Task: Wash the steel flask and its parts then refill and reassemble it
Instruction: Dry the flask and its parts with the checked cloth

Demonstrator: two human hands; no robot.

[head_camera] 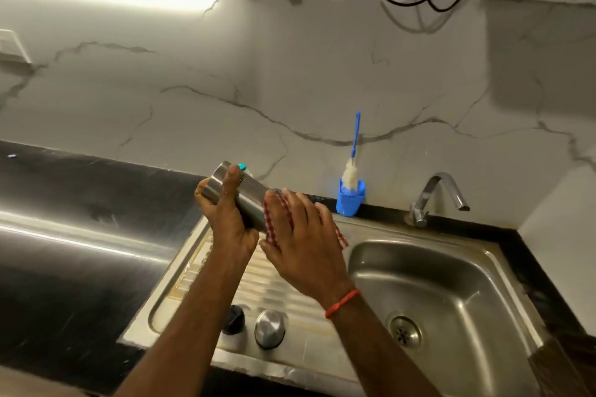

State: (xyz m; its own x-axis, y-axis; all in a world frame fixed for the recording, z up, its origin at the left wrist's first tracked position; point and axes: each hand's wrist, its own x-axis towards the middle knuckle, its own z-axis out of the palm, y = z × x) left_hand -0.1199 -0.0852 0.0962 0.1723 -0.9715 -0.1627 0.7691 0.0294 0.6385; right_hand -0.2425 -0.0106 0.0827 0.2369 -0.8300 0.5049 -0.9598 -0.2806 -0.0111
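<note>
My left hand [225, 216] grips the steel flask [248, 195] near its base and holds it tilted in the air above the drainboard. My right hand [300, 235] presses a red-and-white checked cloth [340, 235] against the flask's lower end, with its fingers spread over the cloth. The flask's mouth is hidden behind the cloth and hand. On the drainboard near the front edge stand a steel cap [269, 327] and a black stopper [233, 319], the stopper partly hidden by my left forearm.
The steel sink basin [451, 271] with its drain [404, 330] lies to the right, below a tap [435, 193]. A blue holder [350, 200] with a bottle brush [353, 155] stands by the wall. A teal-capped item [242, 167] peeks out behind the flask. Black counter [64, 235] spreads left.
</note>
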